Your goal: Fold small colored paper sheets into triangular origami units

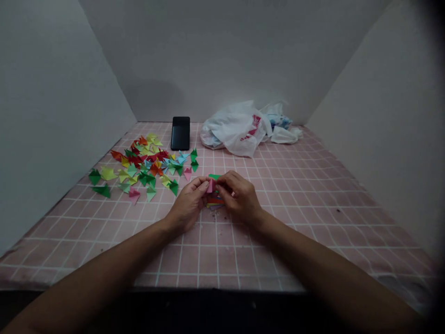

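Between your left hand [187,204] and right hand [240,195], both pinched closed on it, the folded pink paper [211,186] should be light, easily creased: grip edges.

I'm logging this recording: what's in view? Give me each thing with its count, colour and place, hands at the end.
Pink paper: one, pink, between the hands
Sheets: several, green, orange and others, under the hands
Folded pieces: dozens, green, yellow, red, orange, pink, light blue, left half of the cloth
Phone: one, black, near the back wall
Bag: one, white with red print, right of the phone
Bundle: count unclear, white and blue, right of the bag
Cloth: one, pink with white grid, under everything
Walls: three, grey, left, back, right
Left hand: one, bare, pinching the pink paper
Right hand: one, bare, fingers at the paper's right edge
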Motion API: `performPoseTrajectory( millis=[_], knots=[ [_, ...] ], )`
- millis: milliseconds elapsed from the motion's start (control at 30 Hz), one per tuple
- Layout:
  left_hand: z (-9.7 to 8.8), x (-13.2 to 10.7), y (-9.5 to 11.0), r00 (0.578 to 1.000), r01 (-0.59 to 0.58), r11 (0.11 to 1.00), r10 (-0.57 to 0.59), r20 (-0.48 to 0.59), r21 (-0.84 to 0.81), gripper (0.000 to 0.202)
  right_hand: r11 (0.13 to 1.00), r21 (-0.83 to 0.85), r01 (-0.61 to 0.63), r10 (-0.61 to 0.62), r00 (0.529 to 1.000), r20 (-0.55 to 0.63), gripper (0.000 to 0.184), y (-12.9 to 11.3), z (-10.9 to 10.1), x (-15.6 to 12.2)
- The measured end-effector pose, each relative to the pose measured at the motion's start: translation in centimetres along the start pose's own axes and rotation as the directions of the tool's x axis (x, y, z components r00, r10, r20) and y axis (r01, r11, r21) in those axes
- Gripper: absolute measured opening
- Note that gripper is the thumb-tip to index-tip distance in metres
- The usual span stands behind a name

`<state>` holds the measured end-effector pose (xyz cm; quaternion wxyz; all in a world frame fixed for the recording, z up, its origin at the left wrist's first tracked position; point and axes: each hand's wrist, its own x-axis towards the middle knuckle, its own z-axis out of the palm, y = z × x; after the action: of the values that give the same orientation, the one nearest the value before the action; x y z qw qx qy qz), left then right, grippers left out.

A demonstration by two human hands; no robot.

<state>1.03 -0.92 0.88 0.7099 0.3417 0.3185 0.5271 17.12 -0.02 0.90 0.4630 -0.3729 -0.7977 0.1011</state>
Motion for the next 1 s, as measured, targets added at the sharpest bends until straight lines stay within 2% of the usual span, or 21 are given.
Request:
performPoseTrajectory(
  millis=[267, 500, 667, 1000],
  knots=[
    [0.19, -0.04, -0.10, 1.000, -0.017, 0.999, 0.017, -0.011, 0.031, 0.020, 0.999, -0.014, -0.041, 0.042, 0.998, 0.049, 0.012, 0.12, 0.42, -0.25],
    [0.27, -0.04, -0.13, 0.999, -0.030, 0.999, 0.030, -0.017, 0.028, 0.022, 0.999, 0.004, -0.044, 0.044, 0.998, 0.048, 0.008, -0.13, 0.44, -0.32],
    [0.36, -0.06, -0.07, 0.999, -0.029, 0.999, 0.030, -0.018, 0.027, 0.021, 0.997, -0.035, -0.062, 0.064, 0.996, 0.057, 0.012, 0.04, 0.51, -0.34],
    [0.07, -0.14, -0.30, 0.999, -0.042, 0.998, 0.043, -0.013, 0.039, 0.018, 0.995, 0.012, -0.100, 0.099, 0.994, 0.053, 0.008, -0.33, 0.38, -0.27]
  ],
)
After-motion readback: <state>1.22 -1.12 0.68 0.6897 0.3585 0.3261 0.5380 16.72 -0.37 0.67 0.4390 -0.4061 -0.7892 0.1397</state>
